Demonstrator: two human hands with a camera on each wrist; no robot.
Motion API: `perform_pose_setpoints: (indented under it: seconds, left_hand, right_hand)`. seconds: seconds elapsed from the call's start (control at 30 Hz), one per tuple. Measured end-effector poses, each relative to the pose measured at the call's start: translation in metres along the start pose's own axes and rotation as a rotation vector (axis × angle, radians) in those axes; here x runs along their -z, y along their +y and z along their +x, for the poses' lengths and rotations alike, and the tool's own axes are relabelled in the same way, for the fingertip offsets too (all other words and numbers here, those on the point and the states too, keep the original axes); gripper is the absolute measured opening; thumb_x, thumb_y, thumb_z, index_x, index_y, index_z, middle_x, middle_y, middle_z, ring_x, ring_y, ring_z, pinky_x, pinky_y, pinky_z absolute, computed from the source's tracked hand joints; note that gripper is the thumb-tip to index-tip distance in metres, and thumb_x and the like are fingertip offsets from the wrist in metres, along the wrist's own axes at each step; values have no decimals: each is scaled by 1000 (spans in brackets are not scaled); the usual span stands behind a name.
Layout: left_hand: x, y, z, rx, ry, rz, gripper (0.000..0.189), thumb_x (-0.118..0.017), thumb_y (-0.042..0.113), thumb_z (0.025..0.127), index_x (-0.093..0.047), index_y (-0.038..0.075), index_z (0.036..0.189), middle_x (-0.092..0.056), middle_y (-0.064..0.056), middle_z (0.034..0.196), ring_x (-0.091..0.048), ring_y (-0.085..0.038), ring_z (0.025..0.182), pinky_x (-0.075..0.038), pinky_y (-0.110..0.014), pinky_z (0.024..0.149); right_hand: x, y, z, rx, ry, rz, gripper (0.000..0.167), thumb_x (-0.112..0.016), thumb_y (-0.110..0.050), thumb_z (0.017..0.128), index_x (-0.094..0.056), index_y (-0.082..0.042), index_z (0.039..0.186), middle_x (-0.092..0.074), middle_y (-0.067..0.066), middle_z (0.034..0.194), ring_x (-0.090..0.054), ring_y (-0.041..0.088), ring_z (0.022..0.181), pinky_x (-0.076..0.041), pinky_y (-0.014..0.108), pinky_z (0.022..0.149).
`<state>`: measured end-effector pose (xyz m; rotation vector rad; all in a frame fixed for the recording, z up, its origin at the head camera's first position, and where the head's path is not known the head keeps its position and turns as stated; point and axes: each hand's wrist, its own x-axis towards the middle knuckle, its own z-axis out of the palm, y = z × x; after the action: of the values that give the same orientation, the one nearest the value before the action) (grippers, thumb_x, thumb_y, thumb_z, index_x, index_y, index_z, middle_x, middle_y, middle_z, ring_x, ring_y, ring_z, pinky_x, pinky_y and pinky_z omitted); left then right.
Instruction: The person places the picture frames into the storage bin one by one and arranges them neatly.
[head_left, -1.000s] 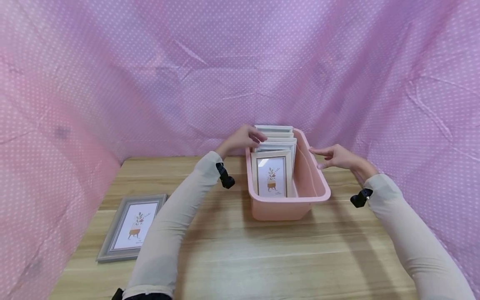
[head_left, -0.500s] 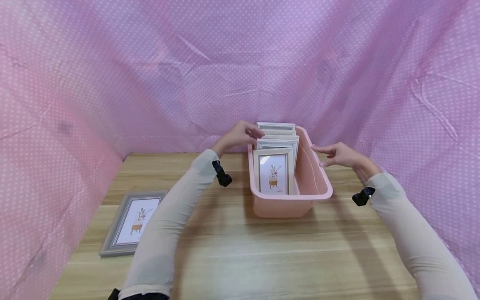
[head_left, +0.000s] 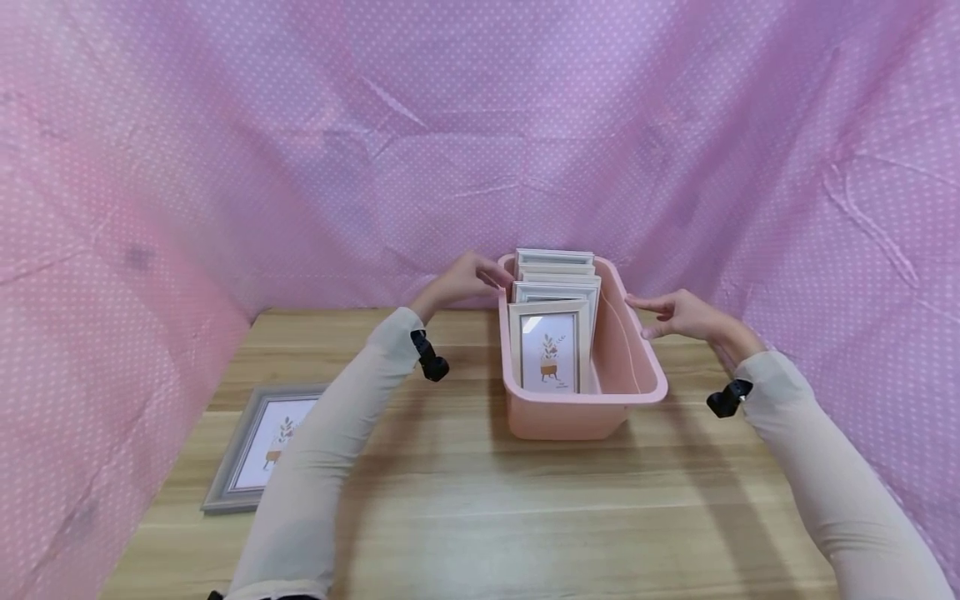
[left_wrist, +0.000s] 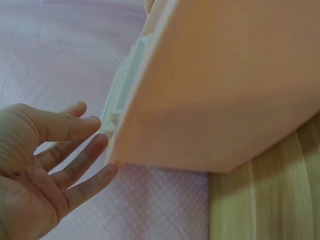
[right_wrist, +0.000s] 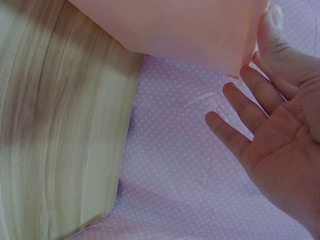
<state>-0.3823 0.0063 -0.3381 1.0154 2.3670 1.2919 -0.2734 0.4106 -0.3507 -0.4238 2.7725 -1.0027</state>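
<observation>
A pink plastic bin [head_left: 566,417] stands towards the back of the table, with several picture frames upright in a row inside. The front picture frame [head_left: 550,350] has a cream border and a potted-plant print. My left hand [head_left: 467,282] is at the bin's back left rim, fingers spread and loosely bent. In the left wrist view its fingertips [left_wrist: 111,172] come right up to the bin's corner, and nothing is in the palm. On the opposite side, my right hand [head_left: 690,317] has its index finger and thumb against the rim. Its other fingers [right_wrist: 230,135] are extended in the right wrist view.
A grey picture frame [head_left: 262,454] with a similar print lies flat at the table's left, partly covered by the left sleeve [head_left: 322,467]. The wooden table [head_left: 480,517] ends just behind the bin, where a pink dotted cloth [head_left: 465,167] hangs on all visible sides.
My left hand has drawn back leftwards from over the frames to the bin's left rim. The right hand keeps its place at the right rim. The bin and frames stay as they were.
</observation>
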Motion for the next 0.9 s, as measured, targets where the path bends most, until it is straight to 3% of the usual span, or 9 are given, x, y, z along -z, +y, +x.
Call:
perform_pose_setpoints:
  seconds: [0.3, 0.6, 0.77, 0.9]
  left_hand:
    - [22, -17, -26, 70, -1, 1, 36, -63, -9, 89, -67, -7, 124, -68, -26, 127, -67, -38, 118, -57, -40, 101]
    - [42, -34, -54, 121, 28, -9, 37, -62, -11, 89, -66, -9, 125, -69, -28, 124, -66, -43, 116, -55, -52, 102]
    - [52, -43, -73, 180, 30, 21, 35, -64, -10, 90, -66, -9, 125, -68, -29, 124, -65, -46, 117, -58, -46, 99]
    - [62, -54, -92, 214, 32, 66, 34, -65, -8, 90, -67, -9, 124, -69, -29, 122, -67, -44, 115, -61, -34, 87]
  right_hand:
    - [-1, -3, -2, 9, -3, -17, 68, -83, -11, 84, -51, 1, 143, -45, 20, 149, -49, 45, 133, -42, 62, 110]
    - [1, -4, -2, 8, 9, -35, 67, -84, -13, 83, -53, 1, 142, -47, 17, 147, -53, 40, 130, -50, 41, 106]
    - [1, -3, -2, 2, 0, -41, 68, -83, -14, 84, -52, 1, 143, -46, 17, 148, -52, 41, 131, -46, 55, 109]
    - [1, -4, -2, -21, -18, -24, 70, -82, -14, 85, -50, 0, 145, -43, 16, 150, -53, 47, 131, -43, 61, 110]
